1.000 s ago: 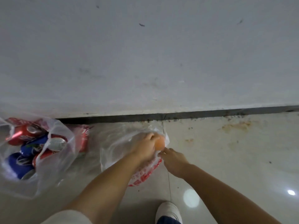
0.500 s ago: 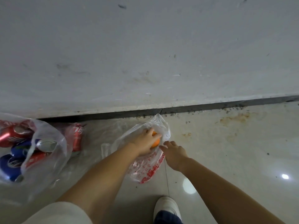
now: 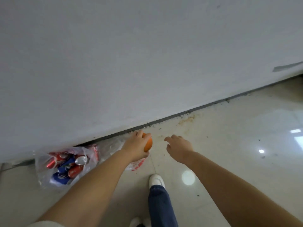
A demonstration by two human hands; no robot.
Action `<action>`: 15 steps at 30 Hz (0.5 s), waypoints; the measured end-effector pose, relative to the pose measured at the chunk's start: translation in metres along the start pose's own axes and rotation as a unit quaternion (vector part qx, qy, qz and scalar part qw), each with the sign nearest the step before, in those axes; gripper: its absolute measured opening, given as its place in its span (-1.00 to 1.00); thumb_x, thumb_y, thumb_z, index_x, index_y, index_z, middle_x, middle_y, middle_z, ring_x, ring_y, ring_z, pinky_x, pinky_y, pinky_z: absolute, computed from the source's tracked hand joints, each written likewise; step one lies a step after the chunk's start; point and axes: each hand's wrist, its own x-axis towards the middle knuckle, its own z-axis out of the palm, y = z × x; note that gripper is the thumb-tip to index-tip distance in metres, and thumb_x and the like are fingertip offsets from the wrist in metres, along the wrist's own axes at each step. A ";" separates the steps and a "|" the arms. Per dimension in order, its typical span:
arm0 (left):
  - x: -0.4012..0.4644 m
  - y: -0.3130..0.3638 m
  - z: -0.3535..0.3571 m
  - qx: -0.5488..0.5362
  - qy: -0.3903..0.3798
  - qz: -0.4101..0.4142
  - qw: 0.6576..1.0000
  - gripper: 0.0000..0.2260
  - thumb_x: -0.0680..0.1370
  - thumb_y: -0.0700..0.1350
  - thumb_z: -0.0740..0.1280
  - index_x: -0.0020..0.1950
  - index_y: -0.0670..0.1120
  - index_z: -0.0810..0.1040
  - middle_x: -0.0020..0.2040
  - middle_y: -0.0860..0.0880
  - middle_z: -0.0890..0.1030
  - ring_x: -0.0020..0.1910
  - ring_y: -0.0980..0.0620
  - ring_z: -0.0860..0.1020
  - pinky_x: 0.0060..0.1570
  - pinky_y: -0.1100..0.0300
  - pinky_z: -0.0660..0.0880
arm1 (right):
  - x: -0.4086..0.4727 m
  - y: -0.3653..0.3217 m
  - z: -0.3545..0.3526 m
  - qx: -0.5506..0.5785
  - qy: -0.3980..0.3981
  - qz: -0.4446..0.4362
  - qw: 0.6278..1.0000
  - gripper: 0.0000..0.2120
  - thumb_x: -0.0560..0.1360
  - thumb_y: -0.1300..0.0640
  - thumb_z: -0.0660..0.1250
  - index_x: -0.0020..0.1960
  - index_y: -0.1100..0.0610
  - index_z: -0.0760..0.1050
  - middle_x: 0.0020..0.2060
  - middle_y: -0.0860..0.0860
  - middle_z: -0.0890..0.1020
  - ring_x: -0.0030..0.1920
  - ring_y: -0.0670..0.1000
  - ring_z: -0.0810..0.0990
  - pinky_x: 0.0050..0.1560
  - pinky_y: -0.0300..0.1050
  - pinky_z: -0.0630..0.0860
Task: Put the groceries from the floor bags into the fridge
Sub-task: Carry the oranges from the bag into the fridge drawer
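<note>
My left hand [image 3: 136,145] grips an orange [image 3: 148,144] from above, lifted clear of the clear plastic bag with red print [image 3: 138,164] that lies on the floor beneath my wrist. My right hand [image 3: 179,146] hovers to the right of the orange with fingers spread and nothing in it. Another clear bag [image 3: 65,167] at the left holds several red and blue soda cans. The fridge is out of view.
A white wall [image 3: 147,63] fills the top, meeting the glossy tiled floor [image 3: 229,145] along a dark baseboard line. My white shoe [image 3: 156,180] and blue-jeaned leg stand just below the bags. Brownish stains mark the floor near the wall.
My left hand has lifted the orange out of the red-printed bag. My right hand let go of the bag's edge and moved right, fingers opening. The view has risen and tilted.
</note>
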 end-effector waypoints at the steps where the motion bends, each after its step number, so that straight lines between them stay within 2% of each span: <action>1: -0.017 0.018 -0.017 0.001 -0.001 0.009 1.000 -0.41 0.48 0.04 0.36 0.43 0.04 0.17 0.41 -0.10 0.21 0.35 -0.15 0.28 0.17 0.03 0.45 | -0.027 0.002 -0.017 0.009 0.008 0.010 1.000 -0.60 0.61 0.09 0.05 0.45 0.00 0.27 0.35 0.02 0.42 0.34 0.08 0.39 0.20 -0.01 0.44; 7: -0.121 0.123 -0.097 0.037 -0.010 0.097 0.995 -0.39 0.46 0.06 0.36 0.43 0.09 0.15 0.39 -0.07 0.20 0.33 -0.14 0.30 0.18 -0.02 0.46 | -0.190 0.013 -0.088 0.080 0.092 0.101 0.987 -0.60 0.62 -0.04 0.05 0.44 -0.02 0.27 0.30 0.02 0.46 0.27 0.07 0.48 0.15 -0.06 0.46; 11: -0.165 0.195 -0.139 0.120 -0.006 0.177 0.977 -0.37 0.44 0.06 0.35 0.44 0.07 0.17 0.35 -0.09 0.26 0.29 -0.13 0.33 0.15 -0.02 0.46 | -0.297 0.031 -0.105 0.146 0.141 0.168 0.965 -0.59 0.61 -0.07 0.07 0.43 -0.02 0.28 0.26 0.03 0.50 0.24 0.08 0.51 0.19 -0.03 0.47; 15: -0.195 0.287 -0.160 0.148 0.008 0.243 0.959 -0.37 0.42 0.06 0.37 0.43 0.08 0.19 0.34 -0.08 0.29 0.27 -0.10 0.36 0.15 0.00 0.47 | -0.404 0.070 -0.112 0.183 0.205 0.236 0.932 -0.59 0.60 -0.07 0.08 0.42 -0.01 0.28 0.25 0.04 0.50 0.19 0.10 0.53 0.18 0.00 0.49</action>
